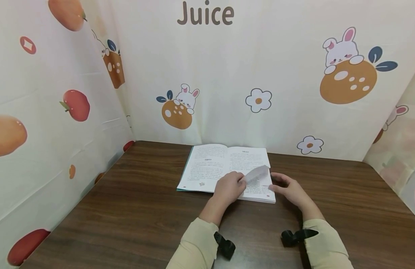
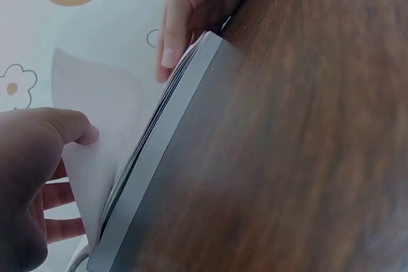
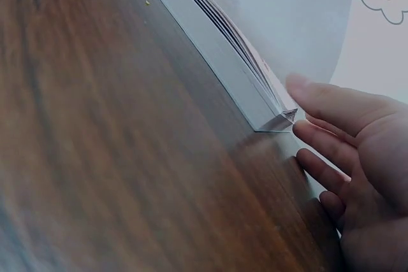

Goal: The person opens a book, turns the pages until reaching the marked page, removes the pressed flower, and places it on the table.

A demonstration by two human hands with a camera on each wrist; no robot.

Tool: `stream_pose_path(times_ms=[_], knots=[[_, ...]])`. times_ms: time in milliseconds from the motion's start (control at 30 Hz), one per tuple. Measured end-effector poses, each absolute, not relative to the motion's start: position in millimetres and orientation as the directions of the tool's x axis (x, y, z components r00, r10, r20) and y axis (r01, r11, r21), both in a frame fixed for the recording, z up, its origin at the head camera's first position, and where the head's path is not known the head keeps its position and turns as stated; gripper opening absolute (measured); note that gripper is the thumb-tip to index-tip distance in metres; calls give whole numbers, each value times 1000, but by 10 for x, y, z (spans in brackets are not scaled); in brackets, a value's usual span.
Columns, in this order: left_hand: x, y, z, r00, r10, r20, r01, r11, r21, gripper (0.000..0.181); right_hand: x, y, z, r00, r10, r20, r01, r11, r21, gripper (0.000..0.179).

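An open book [image 1: 207, 164] with printed pages and a teal cover edge lies on the table, its far side near the curtain. My left hand [image 1: 230, 186] pinches a lifted page [image 1: 258, 172] over the right half of the book. In the left wrist view the thumb presses one face of that page [image 2: 95, 100], with the other fingers behind it. My right hand [image 1: 291, 190] is at the book's right edge, fingers loosely bent. The right wrist view has its thumb and fingertips right at the corner of the page stack [image 3: 280, 116].
The book lies on a dark brown wooden table [image 1: 143, 216]. Behind it hangs a pale curtain [image 1: 221, 67] printed with rabbits, fruit and flowers, which also runs along the left and right sides. A black strap [image 1: 224, 246] sits at the left sleeve, another strap [image 1: 298, 236] at the right.
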State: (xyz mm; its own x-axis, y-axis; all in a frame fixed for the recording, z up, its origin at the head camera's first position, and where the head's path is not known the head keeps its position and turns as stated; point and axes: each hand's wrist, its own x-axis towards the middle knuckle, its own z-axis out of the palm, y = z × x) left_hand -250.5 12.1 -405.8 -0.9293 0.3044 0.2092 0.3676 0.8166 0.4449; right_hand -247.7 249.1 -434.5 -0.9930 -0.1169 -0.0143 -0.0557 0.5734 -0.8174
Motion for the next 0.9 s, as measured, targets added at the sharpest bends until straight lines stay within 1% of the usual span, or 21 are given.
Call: stream_pose_path(times_ms=[200,533,900], knots=[[-2499,118,-4030,-929,284,236,364,810,459,21,-2480,2492,-4354,-991,-133,-4,-74,574,-816,66],[-2515,88,-3994,-906,271,324,396,813,427,22,-2467,2483,-4320,-991,-131,-21,-59,576,-815,67],[-2527,-34,-3917,-909,159,385,362,761,538,25,-2467,2478,-4314,-992,-122,-31,-47,585,-809,68]])
